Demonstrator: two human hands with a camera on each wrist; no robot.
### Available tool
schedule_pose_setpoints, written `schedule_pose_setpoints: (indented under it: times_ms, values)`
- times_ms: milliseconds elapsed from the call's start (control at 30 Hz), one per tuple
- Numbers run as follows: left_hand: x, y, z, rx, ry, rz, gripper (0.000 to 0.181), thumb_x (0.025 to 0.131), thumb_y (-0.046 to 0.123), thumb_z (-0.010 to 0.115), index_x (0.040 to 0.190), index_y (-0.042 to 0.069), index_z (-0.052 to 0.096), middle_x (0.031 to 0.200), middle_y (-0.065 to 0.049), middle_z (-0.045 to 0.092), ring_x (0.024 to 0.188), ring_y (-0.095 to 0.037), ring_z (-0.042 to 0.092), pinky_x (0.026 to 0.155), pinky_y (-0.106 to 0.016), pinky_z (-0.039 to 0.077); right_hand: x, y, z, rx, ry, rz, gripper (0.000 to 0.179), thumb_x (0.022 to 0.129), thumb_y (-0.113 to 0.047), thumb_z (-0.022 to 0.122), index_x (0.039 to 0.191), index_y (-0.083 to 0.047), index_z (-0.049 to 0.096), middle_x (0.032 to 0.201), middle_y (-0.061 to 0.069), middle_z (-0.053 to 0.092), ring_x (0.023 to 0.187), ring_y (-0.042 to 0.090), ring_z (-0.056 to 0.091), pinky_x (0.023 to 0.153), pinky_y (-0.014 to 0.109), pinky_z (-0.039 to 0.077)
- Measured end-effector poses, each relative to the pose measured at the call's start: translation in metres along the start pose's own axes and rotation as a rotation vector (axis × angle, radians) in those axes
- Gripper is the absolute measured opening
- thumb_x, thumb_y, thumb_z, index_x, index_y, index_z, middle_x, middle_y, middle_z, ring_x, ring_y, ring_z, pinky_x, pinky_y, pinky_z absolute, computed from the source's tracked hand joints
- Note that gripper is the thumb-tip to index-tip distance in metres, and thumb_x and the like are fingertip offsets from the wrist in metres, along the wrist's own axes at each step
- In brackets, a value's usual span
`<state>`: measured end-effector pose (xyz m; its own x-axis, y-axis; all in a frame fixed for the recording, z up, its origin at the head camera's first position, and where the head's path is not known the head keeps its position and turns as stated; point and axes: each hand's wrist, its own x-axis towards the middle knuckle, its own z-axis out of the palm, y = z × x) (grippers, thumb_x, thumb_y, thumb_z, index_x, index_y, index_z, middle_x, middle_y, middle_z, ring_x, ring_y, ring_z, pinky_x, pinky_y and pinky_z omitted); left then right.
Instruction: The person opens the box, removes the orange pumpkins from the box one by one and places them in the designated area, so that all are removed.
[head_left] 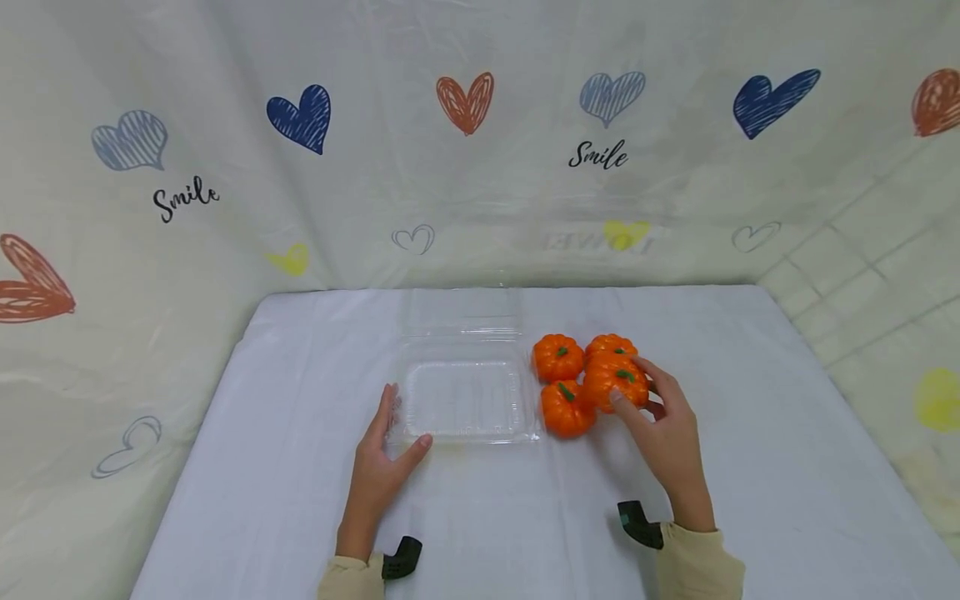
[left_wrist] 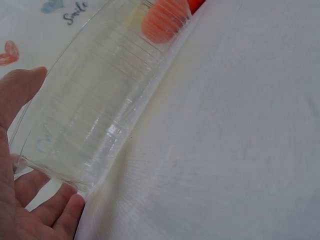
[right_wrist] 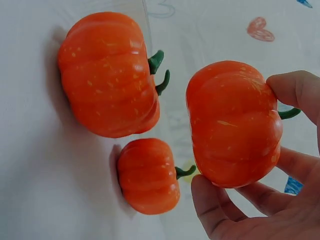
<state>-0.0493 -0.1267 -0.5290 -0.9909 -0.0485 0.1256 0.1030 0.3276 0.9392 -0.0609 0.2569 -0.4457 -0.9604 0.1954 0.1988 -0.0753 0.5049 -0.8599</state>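
In the head view my right hand (head_left: 667, 425) holds a small orange pumpkin (head_left: 611, 382) with a green stem between thumb and fingers. The right wrist view shows this pumpkin (right_wrist: 235, 125) raised off the cloth, apart from the others. Three more pumpkins, one of them at the front (head_left: 567, 410), sit grouped on the table just right of a clear plastic container (head_left: 465, 435). My left hand (head_left: 382, 471) spans the container's near left corner, its extended fingers along the left side and thumb at the front rim. The container's lid (head_left: 461, 310) lies folded back behind it.
A white cloth (head_left: 300, 467) covers the table. Behind it and along both sides hangs a pale curtain (head_left: 525, 192) printed with hearts and lettering. Dark devices (head_left: 402, 558) are worn at both wrists, below beige sleeves (head_left: 701, 562).
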Motion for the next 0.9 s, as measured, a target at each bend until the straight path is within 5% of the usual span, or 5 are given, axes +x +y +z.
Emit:
schedule_pose_setpoints:
  times_ms: [467,900]
  values:
    - [0.0,-0.001,0.0,-0.004,0.002,0.005,0.098,0.095,0.037,0.082,0.172,0.019,0.025,0.173,0.007,0.03,0.157,-0.026,0.033,0.126,-0.056,0.026,0.002,0.009,-0.004,-0.022,0.035,0.108,0.06,0.104,-0.025,0.068,0.16,-0.011,0.05,0.161,0.012,0.048,0.136,0.033,0.048,0.096,0.014,0.041]
    - [0.001,0.0,0.0,-0.015,0.001,0.003,0.098,0.095,0.036,0.083,0.172,0.017,0.025,0.173,0.007,0.03,0.158,-0.026,0.032,0.127,-0.056,0.024,0.002,0.023,-0.005,-0.038,-0.021,0.22,0.062,0.105,-0.023,0.062,0.162,-0.007,0.043,0.164,0.016,0.042,0.141,0.037,0.043,0.106,0.041,0.043]
